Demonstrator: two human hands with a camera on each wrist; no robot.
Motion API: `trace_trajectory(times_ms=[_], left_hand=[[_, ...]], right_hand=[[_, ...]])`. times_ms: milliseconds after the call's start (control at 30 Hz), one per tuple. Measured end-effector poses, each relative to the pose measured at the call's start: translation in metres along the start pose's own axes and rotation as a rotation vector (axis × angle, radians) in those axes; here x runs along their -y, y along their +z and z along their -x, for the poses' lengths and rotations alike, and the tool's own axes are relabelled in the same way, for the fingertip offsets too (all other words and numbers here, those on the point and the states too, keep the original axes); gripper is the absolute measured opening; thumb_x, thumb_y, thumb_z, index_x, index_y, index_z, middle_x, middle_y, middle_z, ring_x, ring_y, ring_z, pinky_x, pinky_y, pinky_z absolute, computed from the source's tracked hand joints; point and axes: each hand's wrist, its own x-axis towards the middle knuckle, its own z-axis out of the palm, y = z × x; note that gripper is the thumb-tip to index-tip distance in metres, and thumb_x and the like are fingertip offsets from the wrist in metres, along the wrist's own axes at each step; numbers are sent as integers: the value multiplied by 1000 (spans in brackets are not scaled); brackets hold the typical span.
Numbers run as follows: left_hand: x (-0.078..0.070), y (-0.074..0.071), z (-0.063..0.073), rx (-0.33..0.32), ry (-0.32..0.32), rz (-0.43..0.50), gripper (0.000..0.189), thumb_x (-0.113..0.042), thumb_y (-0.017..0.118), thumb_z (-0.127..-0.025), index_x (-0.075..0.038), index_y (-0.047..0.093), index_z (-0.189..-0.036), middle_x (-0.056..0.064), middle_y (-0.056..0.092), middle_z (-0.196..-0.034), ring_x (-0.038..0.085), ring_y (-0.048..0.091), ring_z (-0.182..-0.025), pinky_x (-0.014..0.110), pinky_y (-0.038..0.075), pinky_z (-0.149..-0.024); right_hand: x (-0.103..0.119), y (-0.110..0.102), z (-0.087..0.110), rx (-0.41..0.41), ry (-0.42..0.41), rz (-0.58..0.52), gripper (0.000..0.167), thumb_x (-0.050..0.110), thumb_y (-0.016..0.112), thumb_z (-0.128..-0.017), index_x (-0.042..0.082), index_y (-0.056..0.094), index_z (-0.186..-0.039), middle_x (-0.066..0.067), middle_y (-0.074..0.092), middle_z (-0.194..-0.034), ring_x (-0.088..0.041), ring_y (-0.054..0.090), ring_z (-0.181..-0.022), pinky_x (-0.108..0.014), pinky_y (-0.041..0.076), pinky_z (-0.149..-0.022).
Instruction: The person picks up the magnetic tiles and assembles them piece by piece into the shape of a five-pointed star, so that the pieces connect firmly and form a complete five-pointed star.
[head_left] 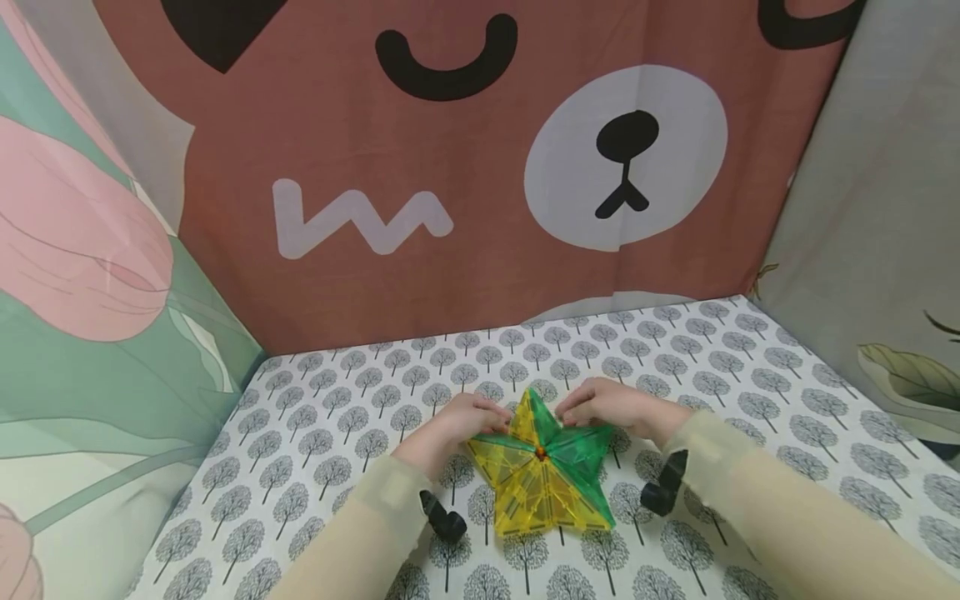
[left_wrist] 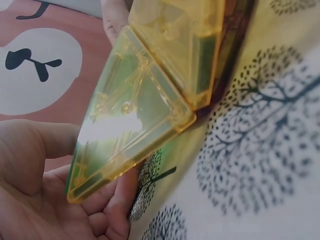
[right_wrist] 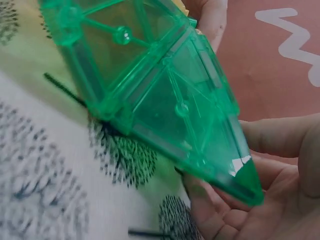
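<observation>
A five-pointed star built of see-through magnetic tiles (head_left: 551, 492) lies between my two hands, yellow on the left and front, green on the right. A small orange-red spot marks its raised centre. My left hand (head_left: 463, 417) holds the star's left point; in the left wrist view the thumb is at one side of the yellow tile (left_wrist: 127, 112) and the fingers lie behind and below it. My right hand (head_left: 618, 406) holds the green right point, its thumb along the green tile's edge (right_wrist: 182, 107) and its fingers partly hidden beneath. The star's underside is hidden.
A white cloth with grey trees (head_left: 322, 433) covers the table. Behind stands a reddish-brown bear-print curtain (head_left: 360, 292), with a floral curtain (head_left: 82, 358) on the left and a pale one (head_left: 885, 225) on the right. Black wrist mounts (head_left: 442, 518) sit at both cuffs.
</observation>
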Motion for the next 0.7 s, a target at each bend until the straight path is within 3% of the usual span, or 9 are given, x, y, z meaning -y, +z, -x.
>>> trace_trajectory(times_ms=[167,233,333,533,700], left_hand=[[11,-11,13,-17,29,54,36,-20,63,-96,7,62,-120,12,70,-104,22,66,-91,39,56,-84],[15,-17,22,-19,40,104,44,-22,59,-98,12,56,-126,16,68,-106,24,67,-92,39,56,-84],[24,-23,41,9,32,191,52,-25,55,-100,16,49,-130,19,67,-106,28,68,-92,39,58,-81],[44,-21,78,152,14,436,59,-29,44,-104,21,37,-136,28,63,-116,38,65,-105,43,56,-86],[43,-10,92,183,46,569,68,-33,42,-105,22,26,-141,36,54,-128,43,60,-113,44,53,-92]], right_hand=[[-8,-9,21,-37,64,-88,49,25,58,-100,-12,51,-132,-16,67,-106,-27,65,-95,-47,55,-87],[-11,-11,33,-42,76,-155,54,28,54,-102,-15,45,-134,-18,66,-101,-29,67,-90,-46,57,-80],[-16,-8,55,-25,75,-273,60,30,50,-103,-18,36,-136,-21,66,-102,-34,67,-91,-46,57,-81],[-17,15,91,87,36,-493,74,35,42,-106,-18,11,-146,-37,49,-132,-43,57,-116,-50,51,-94],[-12,28,99,98,32,-536,79,42,35,-107,-14,-1,-150,-42,34,-143,-48,47,-126,-52,45,-100]])
